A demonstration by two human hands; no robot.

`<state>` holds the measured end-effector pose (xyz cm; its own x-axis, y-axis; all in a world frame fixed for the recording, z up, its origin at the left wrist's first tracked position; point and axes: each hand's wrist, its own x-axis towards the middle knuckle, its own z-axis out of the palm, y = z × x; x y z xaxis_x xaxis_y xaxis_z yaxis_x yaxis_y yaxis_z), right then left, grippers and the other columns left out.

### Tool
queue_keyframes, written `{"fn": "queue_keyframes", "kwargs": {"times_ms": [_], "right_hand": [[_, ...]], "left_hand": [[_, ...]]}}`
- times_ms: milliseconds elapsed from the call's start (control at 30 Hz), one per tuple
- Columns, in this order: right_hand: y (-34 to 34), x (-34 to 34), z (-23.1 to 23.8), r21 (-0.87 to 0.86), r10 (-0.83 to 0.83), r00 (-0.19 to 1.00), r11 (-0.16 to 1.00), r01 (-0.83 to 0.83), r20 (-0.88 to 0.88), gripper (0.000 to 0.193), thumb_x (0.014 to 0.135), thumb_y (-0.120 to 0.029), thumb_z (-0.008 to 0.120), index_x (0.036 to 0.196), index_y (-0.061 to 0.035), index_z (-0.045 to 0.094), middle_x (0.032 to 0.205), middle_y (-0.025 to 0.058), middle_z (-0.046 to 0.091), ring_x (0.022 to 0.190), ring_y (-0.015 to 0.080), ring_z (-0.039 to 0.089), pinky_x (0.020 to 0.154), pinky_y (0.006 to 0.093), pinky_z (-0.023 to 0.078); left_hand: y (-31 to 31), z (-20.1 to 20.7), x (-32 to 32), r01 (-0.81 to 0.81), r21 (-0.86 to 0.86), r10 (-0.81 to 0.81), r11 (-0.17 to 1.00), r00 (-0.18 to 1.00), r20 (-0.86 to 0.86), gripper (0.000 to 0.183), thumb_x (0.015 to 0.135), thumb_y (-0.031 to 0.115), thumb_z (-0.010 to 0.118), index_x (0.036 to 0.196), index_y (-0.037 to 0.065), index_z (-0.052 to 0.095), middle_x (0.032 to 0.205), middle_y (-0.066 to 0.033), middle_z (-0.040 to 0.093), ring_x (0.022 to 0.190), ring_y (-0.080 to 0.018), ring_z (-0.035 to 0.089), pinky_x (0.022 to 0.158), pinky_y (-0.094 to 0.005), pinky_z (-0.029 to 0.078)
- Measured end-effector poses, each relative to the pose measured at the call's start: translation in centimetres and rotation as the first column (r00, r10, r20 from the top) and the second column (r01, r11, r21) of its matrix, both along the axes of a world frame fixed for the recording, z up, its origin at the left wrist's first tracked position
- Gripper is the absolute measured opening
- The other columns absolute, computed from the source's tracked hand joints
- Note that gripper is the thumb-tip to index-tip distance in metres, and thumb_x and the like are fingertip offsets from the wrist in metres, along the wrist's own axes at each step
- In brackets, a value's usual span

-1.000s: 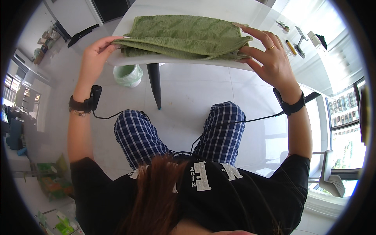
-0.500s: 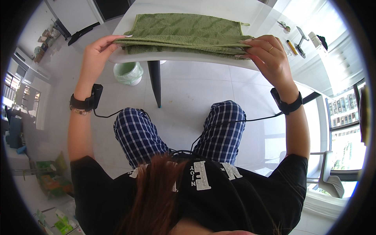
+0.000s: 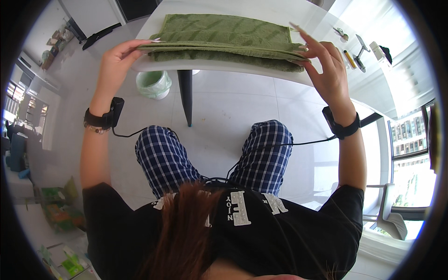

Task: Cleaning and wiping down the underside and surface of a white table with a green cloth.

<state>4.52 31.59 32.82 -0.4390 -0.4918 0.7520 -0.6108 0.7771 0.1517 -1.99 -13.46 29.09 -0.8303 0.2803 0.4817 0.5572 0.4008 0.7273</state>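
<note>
**Green towel folded at the table edge, both hands on its corners**

White table [image 3: 261, 14] over a pale tiled floor [image 3: 224, 121], bright windows off to the right side. Folded green towel [image 3: 224, 35] lies flat on the table, its near edge right at the table rim, spanning between both sets of fingers.

Left hand [image 3: 116, 58] sits at the towel's near-left corner; thumb and fingertips pinch narrow on the top layer, corner held just past the fingertips. Right hand [image 3: 326, 65] is at the near-right corner; fingers spread fairly wide and long, thumb under the folded edge, fingertips on top of it, so the corner is lightly gripped between them.

Both wrists carry a black band [image 3: 105, 116] with a thin cable running back to the body. Below the left fingers, on the floor, stands a pale green bin [image 3: 153, 84] beside the dark table leg [image 3: 185, 93]. Beyond the right fingertips, on the table's far right, lie small tools [image 3: 357, 49]; too small to tell apart. Checked blue shorts [image 3: 163, 158] below.
</note>
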Motion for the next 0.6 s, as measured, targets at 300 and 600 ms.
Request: {"fn": "queue_keyframes", "kwargs": {"times_ms": [300, 600], "right_hand": [[0.3, -0.6, 0.1, 0.106, -0.08, 0.927, 0.993, 0.044, 0.366, 0.027, 0.085, -0.013, 0.071, 0.112, -0.0129, 0.073, 0.124, 0.0052, 0.064, 0.121, 0.0264, 0.054, 0.099, 0.0365, 0.048], [1.7, -1.2, 9.4, -0.328, 0.028, 0.942, 0.941, 0.088, 0.334, 0.023, 0.094, -0.019, 0.063, 0.111, -0.0062, 0.07, 0.102, 0.0056, 0.071, 0.097, 0.0161, 0.065, 0.087, 0.0301, 0.049]], "left_hand": [[0.2, 0.4, 0.8, 0.019, -0.01, -0.019, 1.0, 0.999, 0.028, 0.026, 0.096, 0.001, 0.053, 0.119, 0.001, 0.066, 0.112, -0.0052, 0.069, 0.103, -0.0118, 0.063, 0.092, -0.0243, 0.048], [-2.4, 9.2, 0.0, -0.085, -0.021, 0.066, 0.996, 0.889, -0.454, 0.023, 0.097, 0.01, 0.056, 0.116, 0.003, 0.067, 0.107, -0.0054, 0.071, 0.1, -0.0134, 0.065, 0.09, -0.0271, 0.049]]}}
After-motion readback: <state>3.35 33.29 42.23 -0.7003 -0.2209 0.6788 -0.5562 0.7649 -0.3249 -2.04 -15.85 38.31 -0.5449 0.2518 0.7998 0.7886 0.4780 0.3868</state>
